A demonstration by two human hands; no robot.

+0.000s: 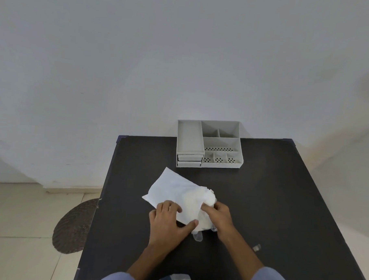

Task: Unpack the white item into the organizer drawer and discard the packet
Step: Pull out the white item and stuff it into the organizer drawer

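A white packet lies flat on the black table, slanting from upper left to lower right. My left hand pinches its near edge, fingers on top and thumb at the side. My right hand grips the crumpled open end of the packet, where white material bunches up; a bit of clear plastic sticks out below. The grey organizer stands at the table's far edge, its two small drawers at lower left pushed in.
A small clear scrap lies on the table to the right of my hands. A dark round mat sits on the tiled floor left of the table. A plain wall rises behind the organizer.
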